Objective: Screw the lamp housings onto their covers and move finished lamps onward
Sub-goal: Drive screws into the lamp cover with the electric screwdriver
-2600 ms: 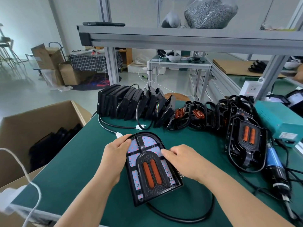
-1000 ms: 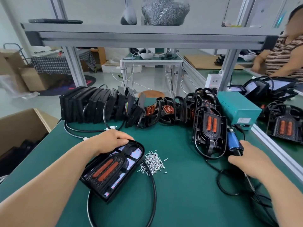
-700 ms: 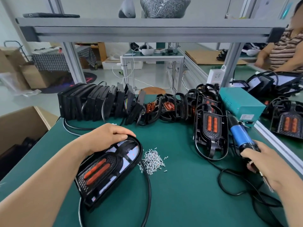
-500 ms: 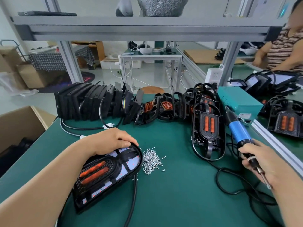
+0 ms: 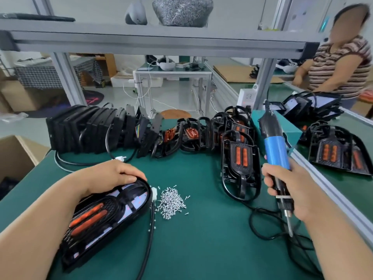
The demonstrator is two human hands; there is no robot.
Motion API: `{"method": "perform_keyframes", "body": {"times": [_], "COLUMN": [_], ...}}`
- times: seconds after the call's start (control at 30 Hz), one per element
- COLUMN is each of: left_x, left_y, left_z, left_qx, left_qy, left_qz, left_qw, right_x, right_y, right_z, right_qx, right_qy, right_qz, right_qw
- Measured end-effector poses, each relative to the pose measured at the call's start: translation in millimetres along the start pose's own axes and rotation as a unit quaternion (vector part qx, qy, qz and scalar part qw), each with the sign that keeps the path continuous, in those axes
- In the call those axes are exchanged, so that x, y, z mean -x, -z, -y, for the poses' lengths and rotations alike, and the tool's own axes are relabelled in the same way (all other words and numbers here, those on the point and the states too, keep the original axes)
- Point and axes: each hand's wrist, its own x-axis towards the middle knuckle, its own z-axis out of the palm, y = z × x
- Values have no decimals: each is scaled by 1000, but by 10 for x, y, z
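A black lamp (image 5: 105, 223) with two orange strips lies on the green mat at the lower left, its black cable trailing toward me. My left hand (image 5: 113, 176) rests over its rounded far end, fingers curled on the rim. A small pile of silver screws (image 5: 171, 201) lies just right of the lamp. My right hand (image 5: 286, 190) grips the blue electric screwdriver (image 5: 275, 156), held upright above the mat with its bit pointing down, right of the screws.
A row of black housings (image 5: 86, 128) and open lamp frames (image 5: 240, 162) stands along the far edge. A teal power box (image 5: 290, 128) sits at the right. More lamps (image 5: 339, 150) lie beyond the aluminium rail, where a person stands. A cardboard box (image 5: 16, 156) is left.
My right hand picked the screwdriver up off the mat and raised it upright. My left hand turned the lamp so that its rounded end points toward the screws.
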Motion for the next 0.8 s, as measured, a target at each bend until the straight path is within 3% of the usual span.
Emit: {"method": "perform_keyframes", "body": {"times": [0.17, 0.37, 0.47, 0.57, 0.63, 0.7, 0.8], "left_x": [90, 174, 357, 812, 1091, 1140, 1027], "left_y": [19, 53, 132, -162, -543, -899, -1150], "left_z": [138, 10, -300, -791, -1044, -1098, -1044], "left_qx": [-7, -90, -131, -96, -141, -170, -207], "left_qy": [52, 111, 137, 77, 92, 133, 231], "left_qz": [-5, -7, -148, -338, -288, -162, -67], "left_qw": [999, 990, 971, 933, 943, 963, 948], "right_x": [85, 167, 208, 279, 322, 360, 410], "right_y": [-290, -675, -805, -885, -931, -977, -1073], "right_z": [-18, 68, 105, 111, 101, 92, 81], "right_qx": [34, 60, 85, 101, 115, 129, 127], "right_qy": [24, 36, 57, 69, 74, 73, 70], "right_qz": [39, 92, 116, 129, 138, 148, 162], "right_qw": [998, 993, 988, 984, 981, 978, 976]}}
